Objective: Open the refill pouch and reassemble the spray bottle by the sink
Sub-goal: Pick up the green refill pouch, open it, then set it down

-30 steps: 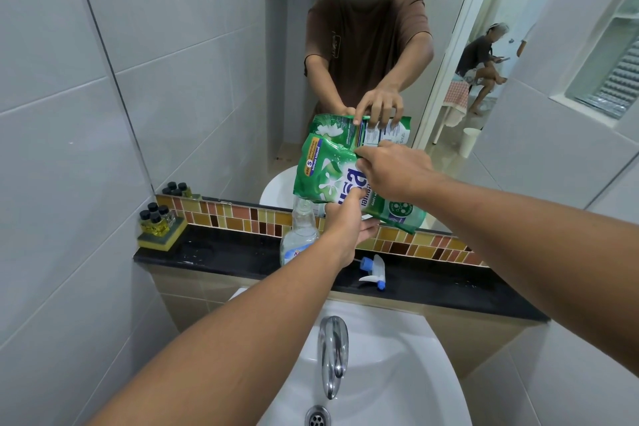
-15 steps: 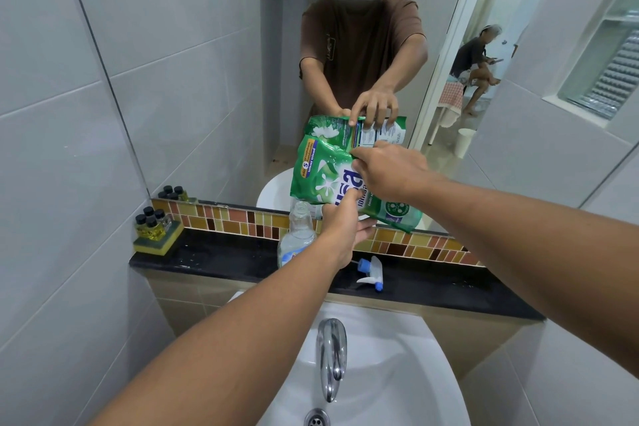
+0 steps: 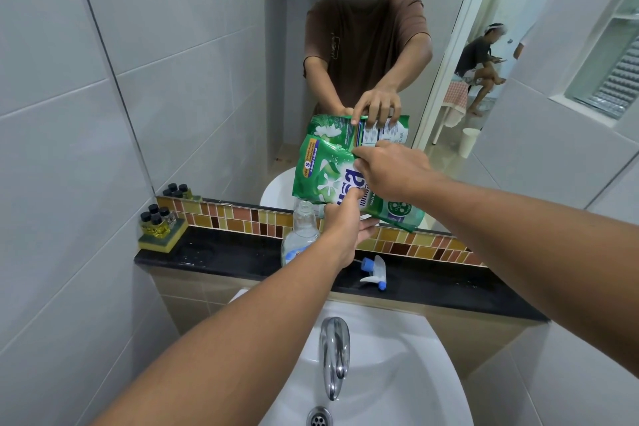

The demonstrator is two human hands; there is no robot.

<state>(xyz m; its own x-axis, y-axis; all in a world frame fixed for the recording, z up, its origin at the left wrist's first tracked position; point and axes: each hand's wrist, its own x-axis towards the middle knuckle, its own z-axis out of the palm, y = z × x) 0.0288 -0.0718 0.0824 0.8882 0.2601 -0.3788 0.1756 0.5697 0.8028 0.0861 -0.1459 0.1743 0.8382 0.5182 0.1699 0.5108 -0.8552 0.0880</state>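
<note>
A wall mirror (image 3: 345, 45) rises behind a white sink (image 3: 397, 373) with a chrome tap (image 3: 334, 353). Between them runs a black tabletop (image 3: 224, 256). Above it, both hands hold the green refill pouch (image 3: 328, 169) in the air, tilted: the right hand (image 3: 390, 171) pinches its upper edge, the left hand (image 3: 345, 225) grips its lower edge. Directly under the pouch stands the clear spray bottle (image 3: 301, 235), neck uncapped. Its white and blue trigger head (image 3: 373, 271) lies on the tabletop just to the right. Small dark-capped bottles (image 3: 157, 221) sit on a sponge at the far left.
</note>
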